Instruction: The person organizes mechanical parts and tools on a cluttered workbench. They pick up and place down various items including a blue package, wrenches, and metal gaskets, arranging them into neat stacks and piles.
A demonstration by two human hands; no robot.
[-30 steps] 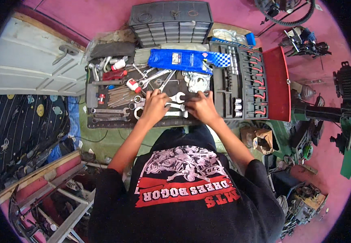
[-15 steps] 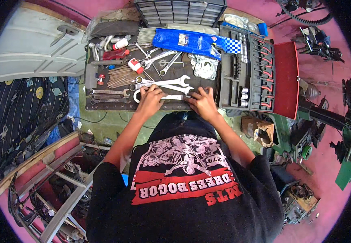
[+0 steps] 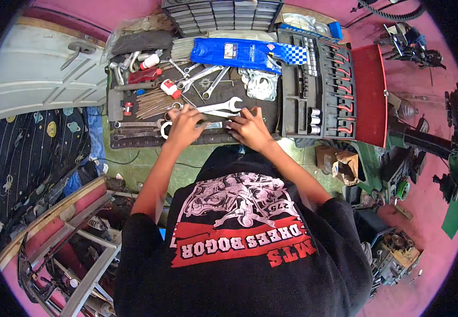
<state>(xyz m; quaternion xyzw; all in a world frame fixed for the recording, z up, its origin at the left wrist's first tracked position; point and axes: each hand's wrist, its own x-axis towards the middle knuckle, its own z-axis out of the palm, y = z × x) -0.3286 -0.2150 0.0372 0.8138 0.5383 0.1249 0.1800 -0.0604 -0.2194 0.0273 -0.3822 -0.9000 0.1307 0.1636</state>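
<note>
At the near edge of the workbench mat lies a large combination wrench. My left hand is closed around its left part, beside a curved pale end. The curled fingers of my right hand grip its right end, which they mostly hide. Just beyond my hands rests a big open-jaw wrench. Another wrench beneath it is partly covered by my right fingers. Smaller wrenches lie to the left, close to my left hand.
Thin brown rods, a red-and-white bottle, and more wrenches fill the mat's middle. Behind them lies a blue plastic package. Bagged gaskets sit near an open red toolbox. A drawer cabinet stands at the back.
The whole view has shifted slightly. My right hand has moved a little left, now covering the second wrench's jaw. The gripped wrench has shifted slightly left and toward me.
</note>
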